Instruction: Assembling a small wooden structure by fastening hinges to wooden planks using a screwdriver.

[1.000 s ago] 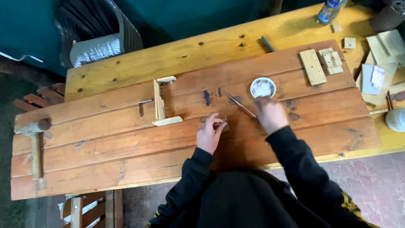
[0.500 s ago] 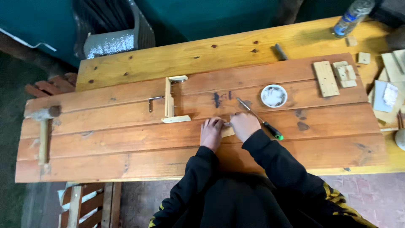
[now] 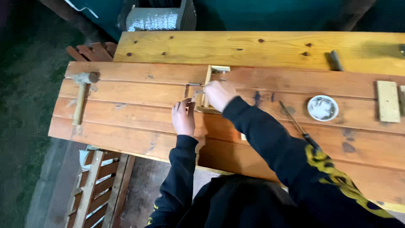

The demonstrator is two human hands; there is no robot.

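Seen from above, the right hand was closed around a small pale wooden frame standing assembled but unfinished on the reddish plank bench, while the left hand rested flat and empty beside it.

We see a wooden mallet lying at the far left of the reddish planks; over to the right, a small white dish sits beside a pale wooden block; a dark-handled screwdriver lies slantwise near the dish; behind it all, the yellow table carries a short dark peg.
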